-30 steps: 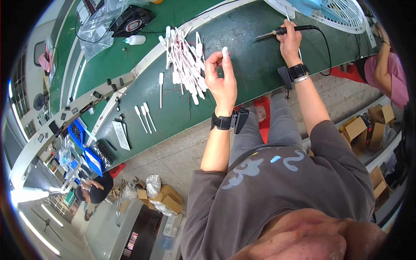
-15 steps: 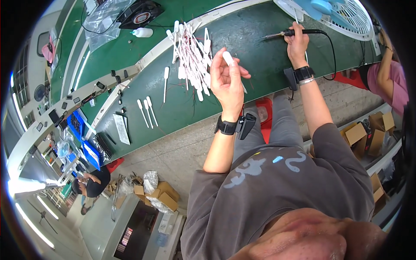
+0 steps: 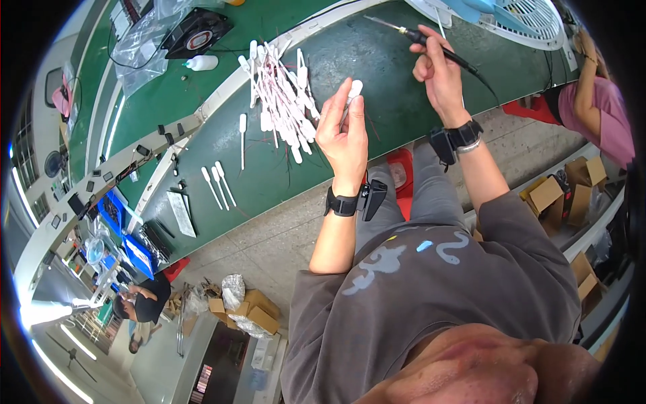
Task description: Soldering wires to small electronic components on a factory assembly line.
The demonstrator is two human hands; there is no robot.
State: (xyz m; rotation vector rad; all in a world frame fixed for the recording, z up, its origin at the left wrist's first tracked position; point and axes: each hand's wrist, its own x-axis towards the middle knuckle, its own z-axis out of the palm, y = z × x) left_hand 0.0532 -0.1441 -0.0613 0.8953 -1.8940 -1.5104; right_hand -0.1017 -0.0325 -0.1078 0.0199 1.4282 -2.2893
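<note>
The left hand (image 3: 344,131) is raised above the near edge of the green surface (image 3: 343,50), with a white piece (image 3: 356,88) gripped between thumb and fingers; the rounded end of the piece protrudes past the fingertips. The right hand (image 3: 442,79) grips the black handle of a soldering iron (image 3: 459,60), whose metal tip points to the upper left, away from the white piece. The iron's cable trails from the rear of the handle toward the lower right. A pile of white pieces with thin dark red wires (image 3: 279,97) lies on the surface to the left of the left hand. A single white piece (image 3: 243,128) lies apart, left of the pile; three further white pieces (image 3: 216,174) lie side by side nearer the left end. A flat silver strip (image 3: 181,214) lies beyond these three. Behind the pile are a small white bottle (image 3: 202,62) and a square black fan (image 3: 198,39). A larger fan with light blue blades (image 3: 515,23) stands at the upper right, near the right hand.
</note>
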